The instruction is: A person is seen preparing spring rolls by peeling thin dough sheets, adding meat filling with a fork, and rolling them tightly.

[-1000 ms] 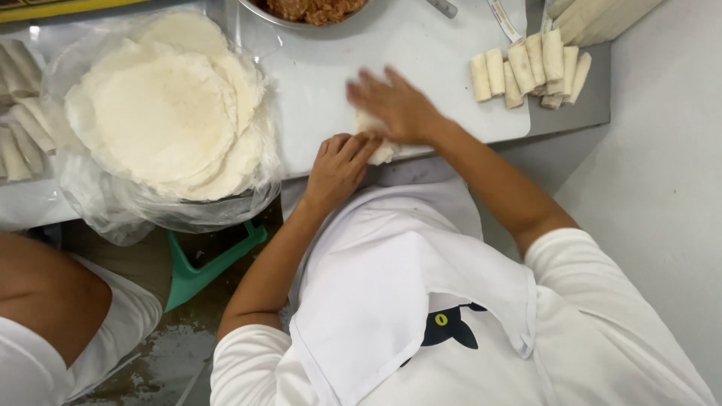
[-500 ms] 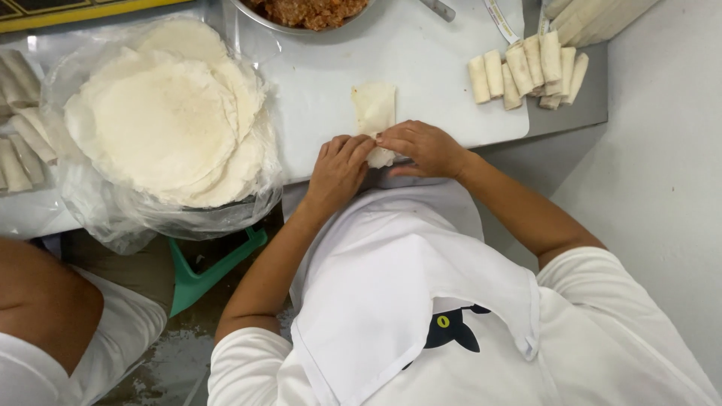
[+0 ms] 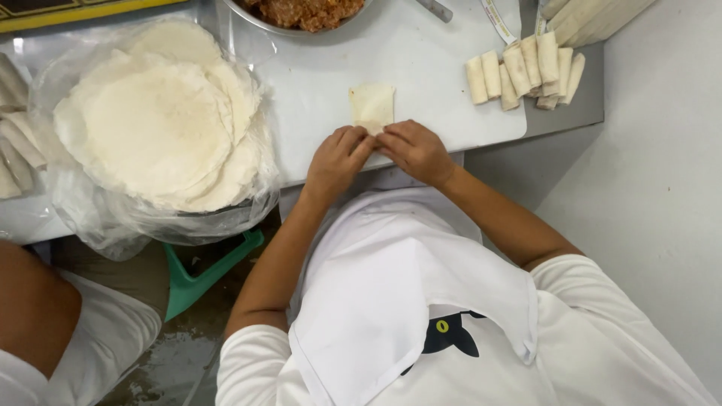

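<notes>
- Right now both hands meet at the near end of the wrapper [image 3: 371, 105], which lies flat on the white board [image 3: 436, 68], part-rolled, its far flap showing beyond the fingers.
- Left hand [image 3: 337, 162] is curled, fingertips pinching the rolled near edge; right hand [image 3: 414, 150] does the same from the other side, knuckles up, so the roll itself is hidden under the fingers.
- Judging from that grip, a good roll wants even pressure from both sides, fingertips tucked close so the filling stays packed and the ends do not flare.
- Keep the roll square to the flap; a skewed start would likely leave a loose corner.
- Finished rolls [image 3: 523, 71] lie to the right of the wrapper, well apart; the round stack of sheets [image 3: 150, 120] in its plastic sits to its left.
- Filling bowl [image 3: 301, 11] stands beyond the wrapper, at the board's far edge.
</notes>
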